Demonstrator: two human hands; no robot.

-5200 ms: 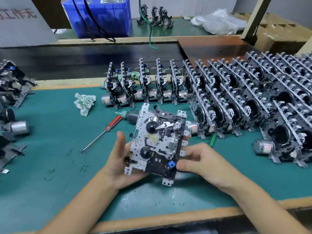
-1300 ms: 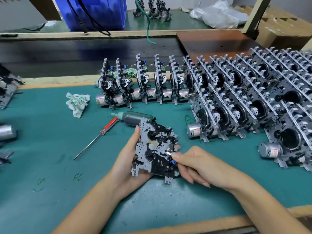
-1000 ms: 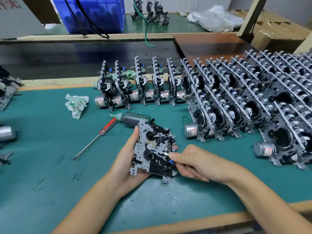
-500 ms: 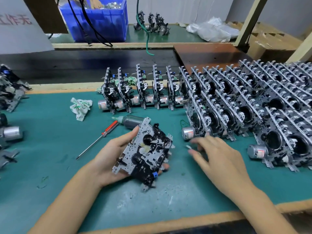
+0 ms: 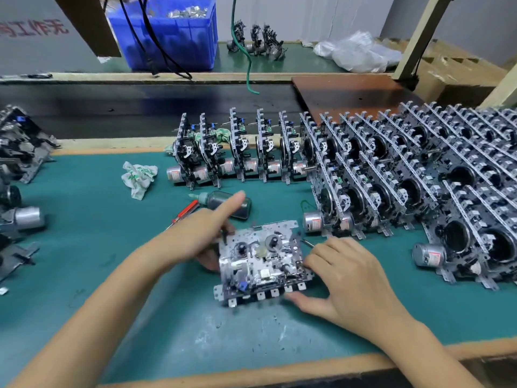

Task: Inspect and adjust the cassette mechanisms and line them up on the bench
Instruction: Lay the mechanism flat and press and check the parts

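A cassette mechanism (image 5: 260, 261), a silver plate with black reels and a small blue part, lies face up just over the green mat (image 5: 84, 219). My left hand (image 5: 195, 236) holds its left edge, with the index finger stretched out toward the back. My right hand (image 5: 349, 275) grips its right side, thumb under the front edge and fingers curled at the right edge. Several finished mechanisms (image 5: 391, 169) stand upright in rows to the right and behind.
A red-handled screwdriver (image 5: 184, 210) and a dark bottle (image 5: 226, 201) lie just behind my left hand. A crumpled rag (image 5: 138, 175) sits further left. More mechanisms (image 5: 19, 152) are piled at the left edge. A blue bin (image 5: 173, 35) stands on the back shelf.
My right hand came back from the mat and took the mechanism's right side. The mechanism turned from tilted to flat and face up, and moved right and lower.
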